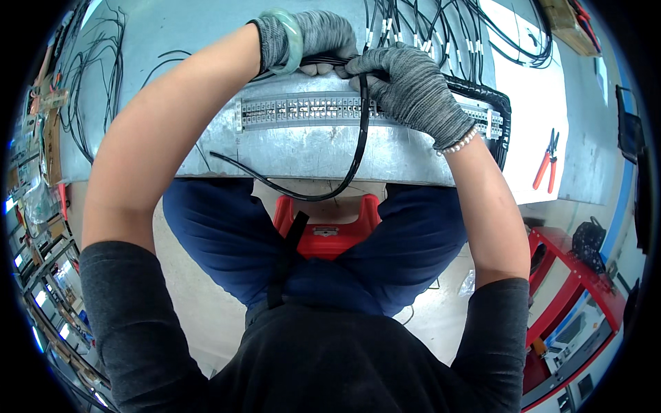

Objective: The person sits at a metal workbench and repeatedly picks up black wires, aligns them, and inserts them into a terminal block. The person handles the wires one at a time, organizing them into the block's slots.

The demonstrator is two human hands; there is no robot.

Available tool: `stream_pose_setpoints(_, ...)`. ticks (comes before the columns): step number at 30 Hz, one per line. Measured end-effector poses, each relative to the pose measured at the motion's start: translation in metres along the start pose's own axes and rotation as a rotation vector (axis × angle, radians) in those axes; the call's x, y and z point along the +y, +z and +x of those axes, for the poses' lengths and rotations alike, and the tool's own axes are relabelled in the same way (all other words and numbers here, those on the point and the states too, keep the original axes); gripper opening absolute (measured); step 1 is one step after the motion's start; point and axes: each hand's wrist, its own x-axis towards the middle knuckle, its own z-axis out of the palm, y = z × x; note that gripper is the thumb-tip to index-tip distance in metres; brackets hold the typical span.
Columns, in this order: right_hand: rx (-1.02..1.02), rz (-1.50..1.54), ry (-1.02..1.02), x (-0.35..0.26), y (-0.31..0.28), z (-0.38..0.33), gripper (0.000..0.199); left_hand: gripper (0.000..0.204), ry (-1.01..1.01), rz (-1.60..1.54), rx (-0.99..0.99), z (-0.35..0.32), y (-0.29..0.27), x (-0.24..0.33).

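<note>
At the far left of the grey surface [206,27], loose black wires [96,62] lie in loops. The left hand [303,38], in a grey knit glove with a pale green bangle at the wrist, is clenched on a black cable bundle [475,88] at the far edge of a metal panel [303,148]. Just to its right, touching it, the right hand [413,86], gloved the same and wearing a bead bracelet, grips a black cable [360,138] where it meets the bundle.

That cable's long axis runs from the hands toward the person, crossing the terminal strip [296,110] at right angles; it then droops off the near edge of the panel and curves back left onto the metal. The right hand is the nearer one to it. The terminal strip itself runs left to right across the panel, under both hands.

Further right, more black wires with white sleeves [441,41] lie in a fan on the far side. Red-handled pliers [547,158] lie well apart on the surface, and a red rack [585,275] stands lower right.
</note>
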Motion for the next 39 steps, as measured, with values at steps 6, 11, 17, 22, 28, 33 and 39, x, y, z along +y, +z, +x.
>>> stream_pose_setpoints(6, -0.021, 0.13, -0.037, 0.002, -0.007, -0.001, 0.022, 0.031, -0.001, 0.034, 0.141, -0.008, 0.013, 0.003)
stream_pose_setpoints(11, 0.017, 0.299, -0.016, 0.009, -0.016, -0.005, 0.017, 0.027, 0.147, 0.173, 0.151, -0.026, 0.018, 0.007)
stream_pose_setpoints(17, 0.086, 0.292, 0.031, 0.015, -0.018, -0.005, 0.013, 0.028, 0.269, 0.291, 0.166, -0.029, 0.017, 0.005)
stream_pose_setpoints(22, 0.08, 0.28, 0.063, 0.023, -0.014, -0.001, 0.017, 0.033, 0.263, 0.883, 0.271, -0.04, 0.025, 0.032)
stream_pose_setpoints(28, 0.079, 0.296, 0.069, 0.023, -0.016, -0.001, 0.018, 0.024, 0.339, 1.158, 0.441, -0.045, 0.041, 0.025)
stream_pose_setpoints(33, 0.094, 0.293, 0.065, 0.016, -0.021, -0.002, 0.018, 0.023, 0.451, 1.181, 0.531, -0.038, 0.04, 0.007)
stream_pose_setpoints(39, 0.1, 0.31, 0.016, 0.021, -0.015, 0.003, 0.019, 0.025, 0.35, 1.237, 0.514, -0.037, 0.038, 0.013)
